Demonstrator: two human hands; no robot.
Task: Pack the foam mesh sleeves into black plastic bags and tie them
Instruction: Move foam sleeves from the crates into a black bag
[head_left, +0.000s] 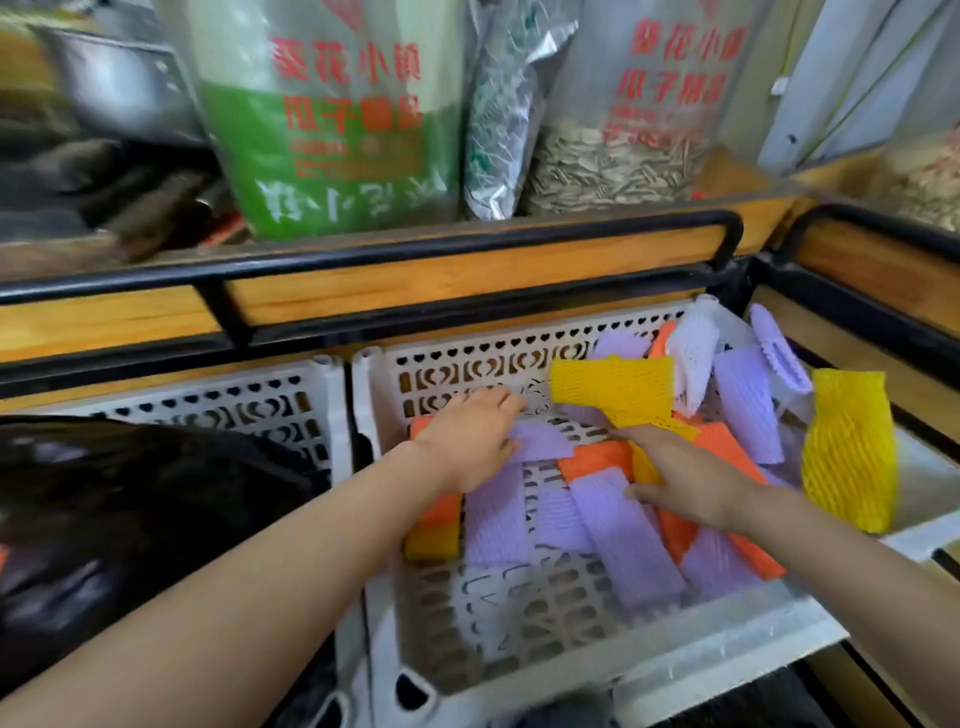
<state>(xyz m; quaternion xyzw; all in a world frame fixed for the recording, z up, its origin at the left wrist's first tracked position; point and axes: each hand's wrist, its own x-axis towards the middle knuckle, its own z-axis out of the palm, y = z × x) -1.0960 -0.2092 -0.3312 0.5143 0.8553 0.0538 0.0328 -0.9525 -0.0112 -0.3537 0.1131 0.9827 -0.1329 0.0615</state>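
The sleeves (623, 535) lie flat in the crate (675, 670), long axes mostly running near rim to far wall. 2 hands reach in, likely raking a bundle together: the left hand (467, 436) rests on purple ones, grip wide. Whether the right hand (685, 478) pinches the yellow sleeve (613, 387) I can't tell. The bag (130, 519) waits just left.

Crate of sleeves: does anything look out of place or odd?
One yellow sleeve stands upright at the right rim of the crate, seemingly half over it; the other sleeves lie loosely inside.
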